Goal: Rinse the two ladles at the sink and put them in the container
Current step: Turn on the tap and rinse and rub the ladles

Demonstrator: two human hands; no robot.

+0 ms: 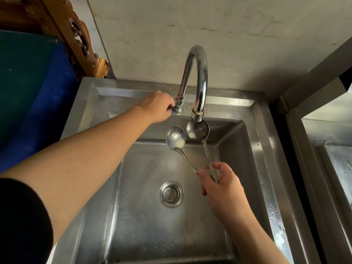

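Note:
My right hand (223,189) grips the handles of two steel ladles over the sink basin (144,216). The right ladle (198,130) has its bowl directly under the faucet spout (198,111); the left ladle (175,138) is beside it, a little lower. Both bowls hold a pale creamy residue. My left hand (159,107) reaches across to the faucet base (178,106) and is closed around the tap handle there, which its fingers mostly hide. No water stream shows. The container is not in view.
A round drain strainer (171,194) sits in the basin floor. A second steel unit (327,159) stands at the right. Blue and green panels (34,88) and carved wooden furniture (82,40) lie to the left, with a stained wall behind.

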